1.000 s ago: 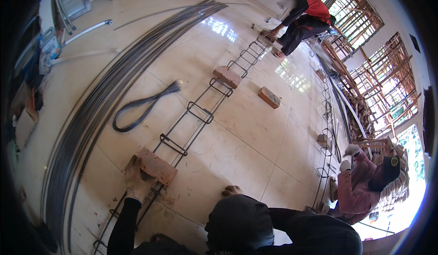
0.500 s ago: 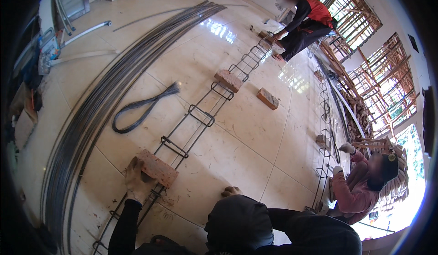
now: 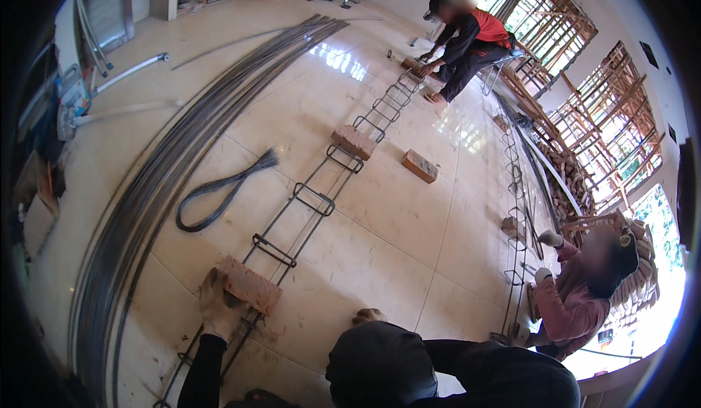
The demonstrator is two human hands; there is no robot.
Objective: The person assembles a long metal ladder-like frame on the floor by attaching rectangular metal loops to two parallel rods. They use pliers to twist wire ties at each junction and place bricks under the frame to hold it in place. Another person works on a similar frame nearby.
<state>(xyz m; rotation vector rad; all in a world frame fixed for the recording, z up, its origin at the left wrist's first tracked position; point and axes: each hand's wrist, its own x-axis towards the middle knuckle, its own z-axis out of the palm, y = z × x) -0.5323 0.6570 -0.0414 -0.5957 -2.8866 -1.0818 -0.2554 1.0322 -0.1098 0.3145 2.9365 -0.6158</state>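
Two supports were seen under the rebar cage [image 3: 310,200]: the near brick [image 3: 252,287] in the lower left of the frame and the far brick [image 3: 354,141] in the upper middle. The left hand [image 3: 214,307], gloved, was laid flat on the near brick's left end, fingers spread wide, nothing gripped. The right hand [image 3: 369,315] was set low at centre on the tiled floor [image 3: 409,218]; whether it was open or closed could not be told. The near brick would best be squared under both long bars and pressed flat, so that the cage would be borne level.
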